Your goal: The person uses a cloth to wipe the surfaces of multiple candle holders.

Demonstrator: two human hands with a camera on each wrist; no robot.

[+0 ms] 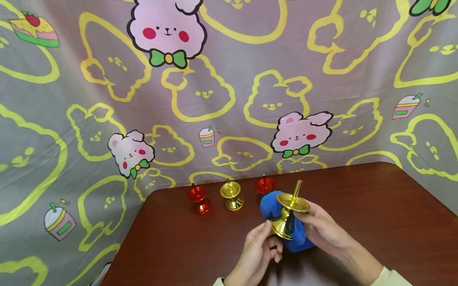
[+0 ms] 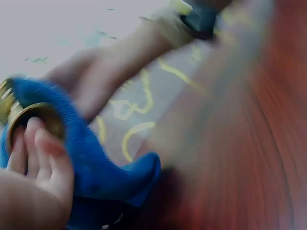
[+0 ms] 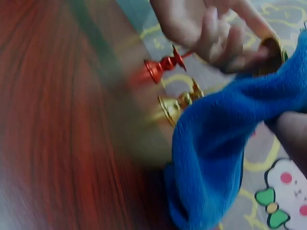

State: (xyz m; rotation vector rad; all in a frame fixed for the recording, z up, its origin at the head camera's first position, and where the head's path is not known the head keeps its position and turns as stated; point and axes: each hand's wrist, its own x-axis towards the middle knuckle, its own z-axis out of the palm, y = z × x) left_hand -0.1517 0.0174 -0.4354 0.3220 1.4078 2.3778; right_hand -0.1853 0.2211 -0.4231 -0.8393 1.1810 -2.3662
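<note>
A gold candle holder point(image 1: 293, 202), with a dish, a thin upright tube and a flared base, is held tilted above the table. My left hand point(image 1: 259, 248) pinches the rim of its base; in the left wrist view the fingers of that hand point(image 2: 45, 163) reach into the hollow underside. Wrapped against the stem is a blue cloth point(image 1: 272, 204), which my right hand point(image 1: 327, 228) grips together with the holder near the dish. Loose cloth point(image 3: 211, 143) hangs down in the right wrist view, hiding most of the right fingers.
Along the back of the brown table point(image 1: 171, 238) stand a red candle holder point(image 1: 197, 194), a second gold one point(image 1: 231, 190) and another red one point(image 1: 265, 185), partly behind the cloth. A patterned curtain point(image 1: 229, 91) hangs behind the table.
</note>
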